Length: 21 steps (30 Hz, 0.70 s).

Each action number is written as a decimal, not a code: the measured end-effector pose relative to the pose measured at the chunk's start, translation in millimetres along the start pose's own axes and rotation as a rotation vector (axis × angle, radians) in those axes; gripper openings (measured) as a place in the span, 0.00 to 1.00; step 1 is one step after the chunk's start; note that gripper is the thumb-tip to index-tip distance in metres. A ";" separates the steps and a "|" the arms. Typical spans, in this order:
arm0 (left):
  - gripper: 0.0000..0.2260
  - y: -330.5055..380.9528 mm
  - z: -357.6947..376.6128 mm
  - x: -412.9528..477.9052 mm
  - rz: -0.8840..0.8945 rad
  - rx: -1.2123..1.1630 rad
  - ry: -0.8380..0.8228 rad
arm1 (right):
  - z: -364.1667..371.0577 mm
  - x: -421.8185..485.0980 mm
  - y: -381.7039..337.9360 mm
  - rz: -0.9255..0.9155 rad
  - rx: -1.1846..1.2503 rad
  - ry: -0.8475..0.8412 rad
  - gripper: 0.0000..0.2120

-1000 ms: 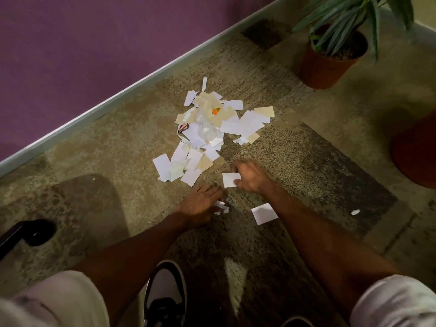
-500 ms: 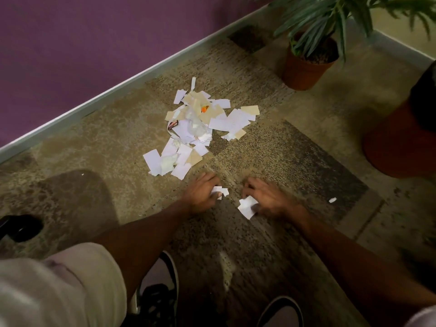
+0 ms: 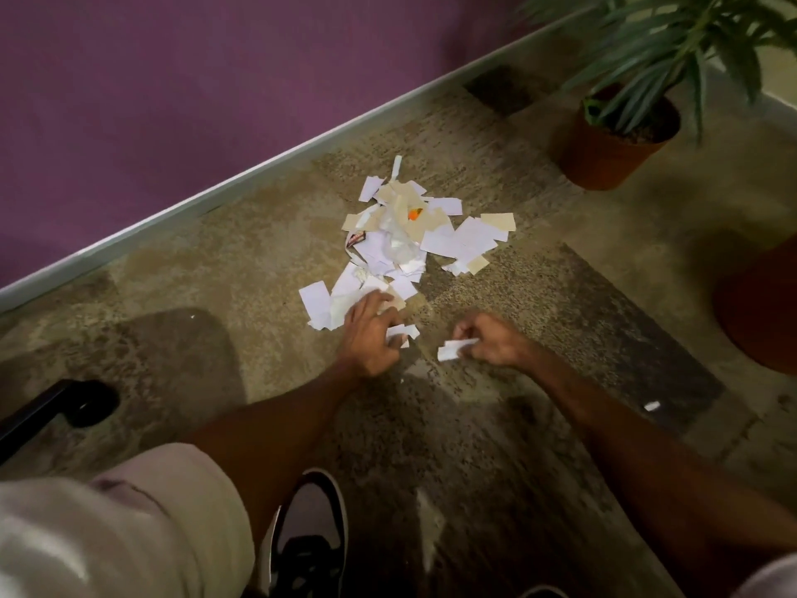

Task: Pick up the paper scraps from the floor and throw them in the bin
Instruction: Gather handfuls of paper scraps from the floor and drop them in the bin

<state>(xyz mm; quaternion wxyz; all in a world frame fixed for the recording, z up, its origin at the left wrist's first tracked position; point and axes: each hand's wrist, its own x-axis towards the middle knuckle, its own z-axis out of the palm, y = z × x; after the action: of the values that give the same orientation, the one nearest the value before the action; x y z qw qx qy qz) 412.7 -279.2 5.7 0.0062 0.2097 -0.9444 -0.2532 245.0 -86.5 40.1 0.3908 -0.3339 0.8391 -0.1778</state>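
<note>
Blurring hides the fingertips on both hands, and no bin is in view. A second pot [image 3: 759, 308] is cut off at the right edge; a black object [image 3: 51, 407] at the left is unclear. The potted plant [image 3: 621, 140] stands near the purple wall [image 3: 172, 79], clear of the paper pile [image 3: 409, 243] on the carpet [image 3: 215, 252]. One stray scrap [image 3: 652, 406] lies well apart. Left hand [image 3: 373, 336] curls over small scraps [image 3: 403, 332] at the pile's near edge. Right hand [image 3: 491, 340] pinches a white scrap [image 3: 453, 350].

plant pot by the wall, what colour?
Terracotta orange-brown plant pot, clearest in the head view, top right.
</note>
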 end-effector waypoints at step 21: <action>0.43 -38.8 -3.1 59.7 -0.387 0.058 0.102 | -12.3 201.7 -112.9 -0.168 -0.607 0.061 0.46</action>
<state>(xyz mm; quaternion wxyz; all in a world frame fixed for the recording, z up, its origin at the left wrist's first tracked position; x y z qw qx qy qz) 373.9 -334.9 -15.9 -0.0010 0.3999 -0.8919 -0.2113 188.0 -307.7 2.7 0.2316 -0.4981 0.8347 0.0393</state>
